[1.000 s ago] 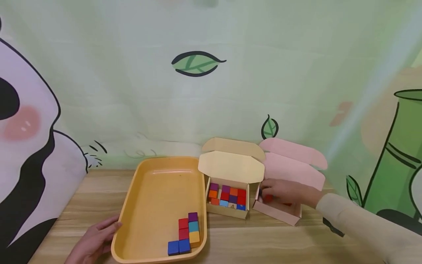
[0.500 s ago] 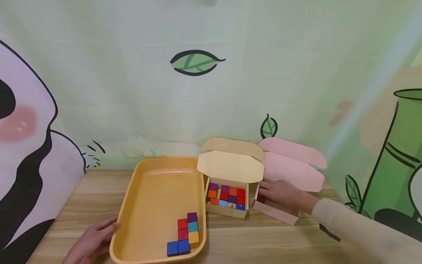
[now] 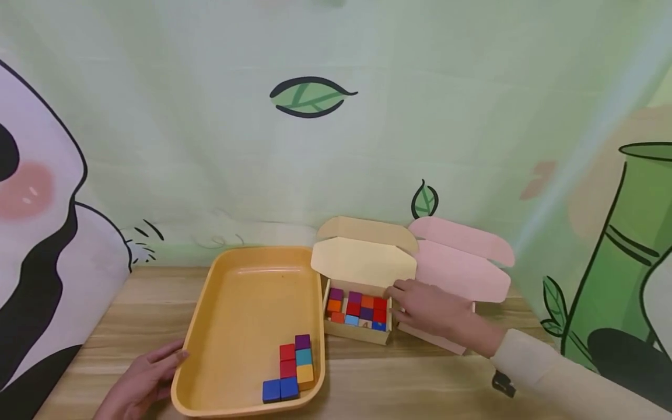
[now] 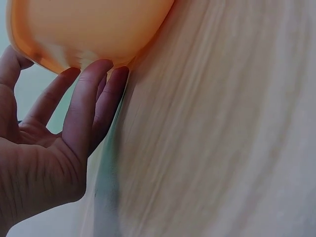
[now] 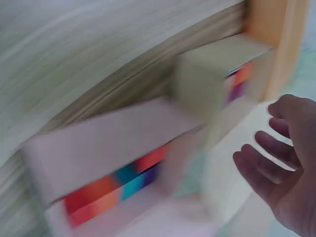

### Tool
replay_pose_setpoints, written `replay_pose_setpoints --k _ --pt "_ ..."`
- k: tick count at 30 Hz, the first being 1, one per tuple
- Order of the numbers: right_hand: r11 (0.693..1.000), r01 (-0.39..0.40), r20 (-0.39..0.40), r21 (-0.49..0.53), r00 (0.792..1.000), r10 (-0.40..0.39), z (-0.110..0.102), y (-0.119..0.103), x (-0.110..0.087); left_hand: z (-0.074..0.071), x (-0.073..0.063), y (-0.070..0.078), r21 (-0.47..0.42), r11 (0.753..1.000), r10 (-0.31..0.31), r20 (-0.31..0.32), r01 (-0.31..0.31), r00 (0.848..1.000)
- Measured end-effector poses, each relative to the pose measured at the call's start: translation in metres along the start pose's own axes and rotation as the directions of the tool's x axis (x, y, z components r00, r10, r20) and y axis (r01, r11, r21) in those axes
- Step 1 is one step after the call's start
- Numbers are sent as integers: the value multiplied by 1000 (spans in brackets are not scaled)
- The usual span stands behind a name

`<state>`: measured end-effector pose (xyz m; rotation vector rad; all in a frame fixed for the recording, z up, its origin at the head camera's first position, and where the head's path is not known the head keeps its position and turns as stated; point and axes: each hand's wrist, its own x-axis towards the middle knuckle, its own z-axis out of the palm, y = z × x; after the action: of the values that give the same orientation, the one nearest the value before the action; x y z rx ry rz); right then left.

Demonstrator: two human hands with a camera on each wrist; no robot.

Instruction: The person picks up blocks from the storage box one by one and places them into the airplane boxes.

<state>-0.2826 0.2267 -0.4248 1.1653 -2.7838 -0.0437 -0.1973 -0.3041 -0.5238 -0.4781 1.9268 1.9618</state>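
My left hand (image 3: 144, 379) touches the left wall of a yellow tray (image 3: 202, 309); in the left wrist view its loosely bent fingers meet the tray's outer side. Several colored wooden cubes (image 3: 289, 368) sit in the tray's near right corner. My right hand (image 3: 433, 306) hovers between a beige cardboard box (image 3: 357, 332) and a pink cardboard box (image 3: 459, 262), fingertips by the beige box's right wall. The right wrist view, though blurred, shows nothing in its spread fingers. Rows of cubes (image 3: 366, 302) fill most of the beige box. Red, orange, teal and purple blocks (image 5: 131, 182) lie inside the pink one.
Both boxes have raised lids leaning toward a printed curtain (image 3: 210, 146) behind them. Wooden tabletop (image 3: 378, 388) extends in front of the boxes and left of the tray. The beige box stands right beside the tray.
My right hand has risen out of the pink box and moved left to the beige box's edge. The left hand stays at the tray. The head view has shifted slightly.
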Motion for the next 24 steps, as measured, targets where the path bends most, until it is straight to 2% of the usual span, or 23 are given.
replay_pose_setpoints --k 2,5,7,9,11,14,16,19,24 --pt "998 19 12 52 1000 -19 -5 -18 12 0 1 0 -1 1000 4 2 -4 1000" --pt "992 108 7 72 994 -109 -8 -46 34 0 3 -1 2 1000 -10 -2 10 1000" --pt "982 153 37 108 987 -158 -8 -65 51 0 3 -1 2 1000 -24 -4 24 1000" --pt "975 178 78 133 979 -190 -8 -83 69 1 3 0 0 999 -38 -5 38 999" --pt "971 161 148 175 971 -187 -7 -99 86 1 3 1 -3 999 -38 -2 38 999" --pt "966 165 237 198 948 -211 -2 -116 109 2 3 2 -11 999 -34 -5 34 999" --pt "965 178 296 194 927 -231 3 -125 123 2 3 2 -16 999 -29 -1 29 1000" --pt "962 197 393 187 883 -258 11 -135 141 2 4 2 -18 1000 -25 5 25 1000" --pt "953 207 548 221 782 -297 17 -146 161 1 6 2 -7 999 -32 -18 32 999"
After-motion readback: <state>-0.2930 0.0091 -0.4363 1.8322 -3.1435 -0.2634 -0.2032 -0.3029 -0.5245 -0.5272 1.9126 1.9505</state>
